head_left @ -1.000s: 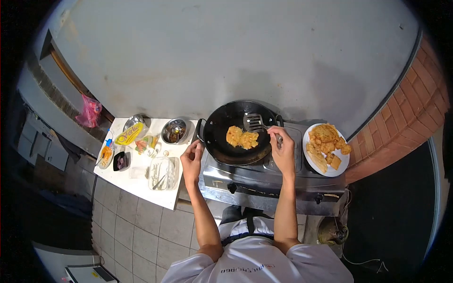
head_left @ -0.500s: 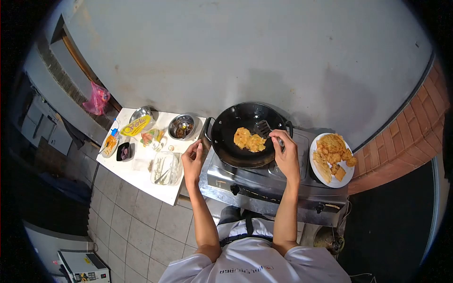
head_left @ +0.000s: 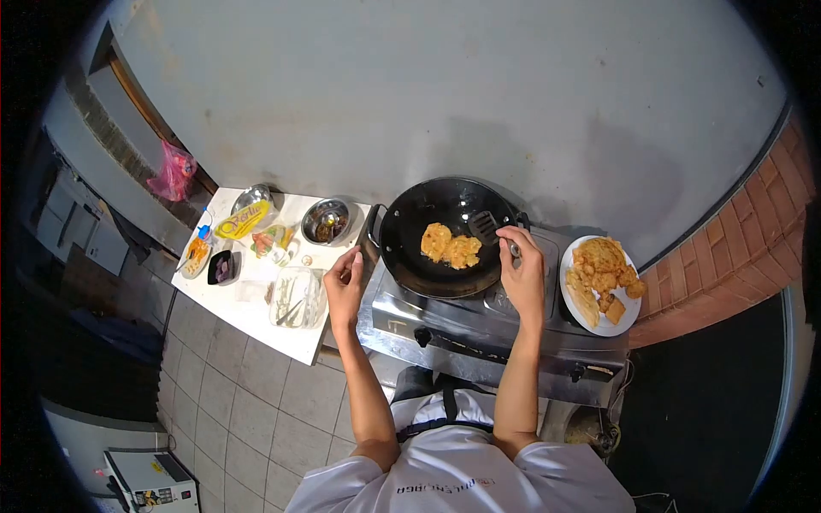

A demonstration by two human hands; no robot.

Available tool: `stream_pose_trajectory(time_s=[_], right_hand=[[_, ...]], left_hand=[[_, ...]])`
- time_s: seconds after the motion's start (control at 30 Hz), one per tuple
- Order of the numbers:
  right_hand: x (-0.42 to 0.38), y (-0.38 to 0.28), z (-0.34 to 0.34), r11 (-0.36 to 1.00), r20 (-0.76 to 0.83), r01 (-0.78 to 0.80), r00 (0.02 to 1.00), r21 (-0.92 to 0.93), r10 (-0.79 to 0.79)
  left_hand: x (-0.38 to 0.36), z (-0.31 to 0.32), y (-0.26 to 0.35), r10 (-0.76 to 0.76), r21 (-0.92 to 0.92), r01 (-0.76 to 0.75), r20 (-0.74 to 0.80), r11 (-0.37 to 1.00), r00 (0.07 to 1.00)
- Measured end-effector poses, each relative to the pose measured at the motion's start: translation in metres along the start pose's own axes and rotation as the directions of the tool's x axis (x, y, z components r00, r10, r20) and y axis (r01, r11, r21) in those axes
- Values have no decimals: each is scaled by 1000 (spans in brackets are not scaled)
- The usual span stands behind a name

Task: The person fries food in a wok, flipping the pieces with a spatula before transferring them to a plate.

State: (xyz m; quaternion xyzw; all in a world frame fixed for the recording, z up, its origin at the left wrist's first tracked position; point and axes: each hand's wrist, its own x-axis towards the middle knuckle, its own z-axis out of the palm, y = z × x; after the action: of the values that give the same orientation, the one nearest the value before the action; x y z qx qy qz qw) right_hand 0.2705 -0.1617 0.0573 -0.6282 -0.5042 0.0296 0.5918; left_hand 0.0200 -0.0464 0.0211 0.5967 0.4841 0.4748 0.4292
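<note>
A black wok (head_left: 428, 278) stands on the steel gas stove (head_left: 479, 329). Two golden fritters, touching each other, lie in it (head_left: 450, 246). My right hand (head_left: 522, 267) grips a black slotted spatula (head_left: 484, 226), whose head is inside the wok, just right of and above the fritters. Left of the wok, near its handle, my left hand (head_left: 345, 286) is raised with curled fingers, thumb and forefinger close together; nothing shows in it. A white plate (head_left: 609, 328) with fried pieces rests on the stove's right side.
On the white table (head_left: 299, 344) at the left are a metal bowl (head_left: 326, 222), a yellow packet (head_left: 243, 221), a black dish (head_left: 221, 268) and a clear container (head_left: 297, 297). A grey wall (head_left: 410, 103) rises behind the stove; a brick edge (head_left: 718, 248) borders the right.
The spatula's head has shifted slightly up and right, away from the fritters. My left hand has moved a little down and left. The whole view has shifted slightly.
</note>
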Motion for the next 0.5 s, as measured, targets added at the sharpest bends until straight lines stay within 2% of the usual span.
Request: stream_pose_trajectory(time_s=[0.13, 0.2, 0.33, 0.43, 0.5], right_hand=[[-3, 16, 9, 993, -57, 95, 993, -74, -99], [-5, 17, 14, 997, -94, -81, 992, 5, 81], [-8, 20, 23, 993, -115, -117, 987, -22, 114], [-10, 29, 31, 996, -110, -2, 994, -85, -7], [-11, 34, 36, 997, -116, 12, 993, -80, -21]], left_hand=[[-3, 1, 2, -25, -18, 25, 0, 1000, 1000], [-5, 1, 5, 36, -7, -36, -24, 999, 999], [-7, 0, 4, 47, -13, -48, -47, 999, 998], [-7, -3, 1, 37, 37, -36, -30, 999, 999], [-7, -3, -1, 49, -10, -49, -41, 999, 998]])
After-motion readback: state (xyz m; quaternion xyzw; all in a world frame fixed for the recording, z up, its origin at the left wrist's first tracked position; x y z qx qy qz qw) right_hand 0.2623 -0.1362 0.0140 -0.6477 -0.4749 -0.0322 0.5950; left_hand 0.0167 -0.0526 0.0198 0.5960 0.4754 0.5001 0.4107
